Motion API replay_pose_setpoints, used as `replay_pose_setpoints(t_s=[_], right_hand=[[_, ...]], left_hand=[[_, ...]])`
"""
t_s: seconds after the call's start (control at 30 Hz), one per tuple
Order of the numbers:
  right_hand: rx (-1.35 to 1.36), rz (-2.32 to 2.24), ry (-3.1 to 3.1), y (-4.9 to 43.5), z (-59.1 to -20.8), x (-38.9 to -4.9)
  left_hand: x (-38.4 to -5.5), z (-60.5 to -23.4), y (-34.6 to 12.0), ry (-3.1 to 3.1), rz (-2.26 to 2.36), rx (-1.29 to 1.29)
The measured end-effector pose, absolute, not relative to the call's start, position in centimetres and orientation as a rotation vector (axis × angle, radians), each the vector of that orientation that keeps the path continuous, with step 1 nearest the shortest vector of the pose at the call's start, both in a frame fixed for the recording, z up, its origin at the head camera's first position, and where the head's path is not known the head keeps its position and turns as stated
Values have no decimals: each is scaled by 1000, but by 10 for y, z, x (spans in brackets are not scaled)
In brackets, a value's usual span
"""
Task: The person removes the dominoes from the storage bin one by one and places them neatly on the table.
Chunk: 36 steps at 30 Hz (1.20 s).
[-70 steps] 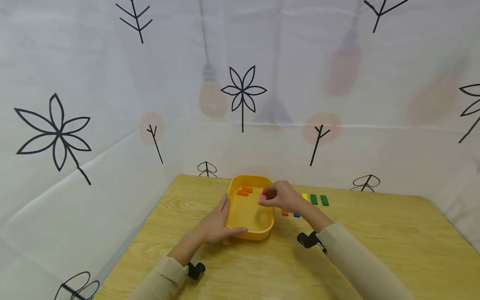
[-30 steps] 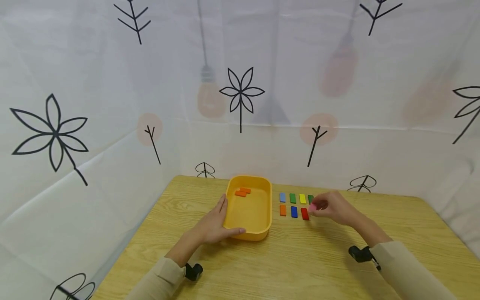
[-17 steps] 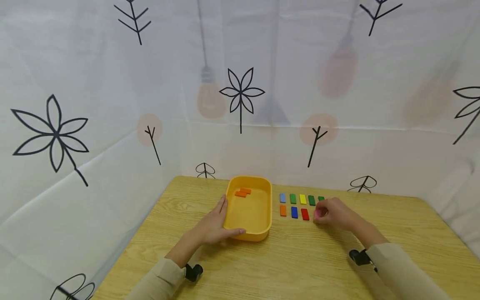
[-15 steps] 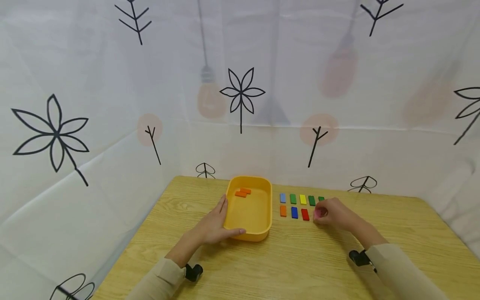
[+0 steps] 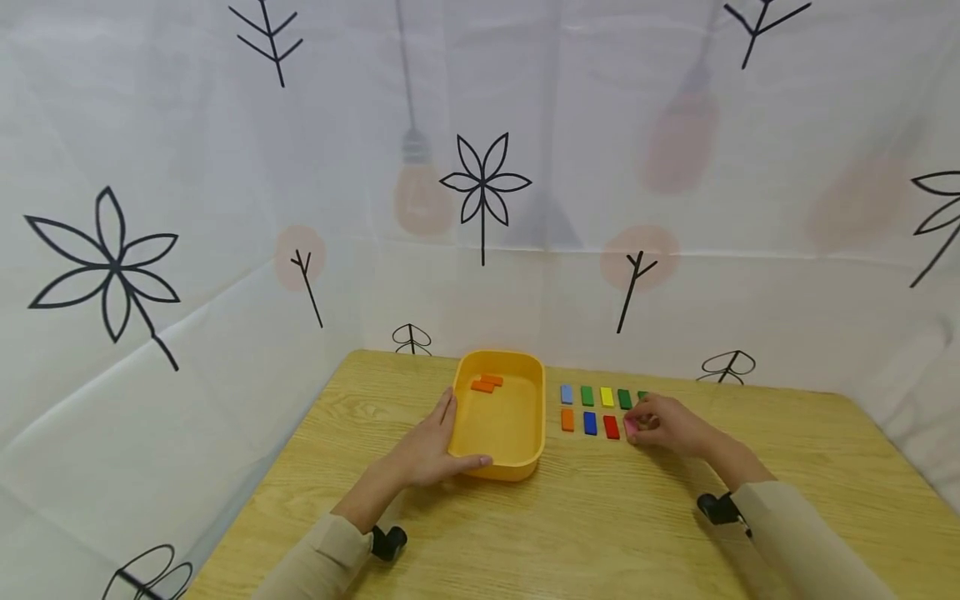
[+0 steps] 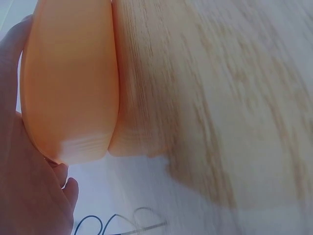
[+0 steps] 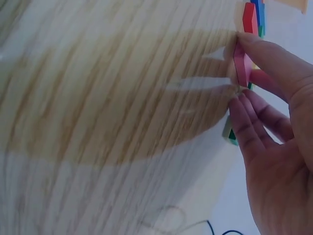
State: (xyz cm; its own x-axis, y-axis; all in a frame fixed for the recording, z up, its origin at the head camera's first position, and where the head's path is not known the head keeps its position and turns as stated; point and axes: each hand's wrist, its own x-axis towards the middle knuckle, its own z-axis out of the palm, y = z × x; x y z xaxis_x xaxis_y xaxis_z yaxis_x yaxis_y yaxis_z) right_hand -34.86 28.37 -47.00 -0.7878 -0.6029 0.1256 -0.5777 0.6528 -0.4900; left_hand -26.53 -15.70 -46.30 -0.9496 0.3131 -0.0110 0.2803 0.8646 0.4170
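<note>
My left hand (image 5: 423, 446) rests against the near left corner of a yellow plastic tray (image 5: 498, 472). Its fingers lie straight along the left wall, and the thumb stretches across the near rim. Two orange blocks (image 5: 482, 387) lie inside at the far end. To the right of the tray, my right hand (image 5: 671, 425) pinches a small pink block (image 7: 241, 63) between thumb and fingers, down at the table. That block sits at the right end of the front row, beside a red block (image 5: 611, 427). The fingers partly cover it and a dark green block (image 5: 642, 395) behind.
The front row also has an orange block (image 5: 567, 420) and a dark blue block (image 5: 590, 423). Behind them stand light blue (image 5: 566, 394), green (image 5: 587, 396), yellow (image 5: 607, 397) and dark green (image 5: 625, 399) blocks. A white patterned curtain (image 5: 480, 292) hangs behind the wooden table (image 5: 525, 542).
My right hand carried the pink block from above the tray to the right, then down beside the red block. Its fingers have since shifted slightly. The left hand stayed on the tray.
</note>
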Motion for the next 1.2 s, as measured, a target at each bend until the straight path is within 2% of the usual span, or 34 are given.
replay_pose_setpoints(t_s=[0.37, 0.6, 0.9, 1.2], right_hand=[[-988, -840, 2810, 284, -468, -342], [-990, -849, 2824, 275, -444, -328], [-1156, -840, 2842, 241, -409, -314], [-1257, -892, 2812, 194, -393, -322]], left_hand=[[-264, -462, -158, 2950, 657, 476], [-262, -463, -160, 2951, 676, 496], [-265, -466, -160, 2950, 674, 495], [-267, -467, -159, 2957, 682, 503]])
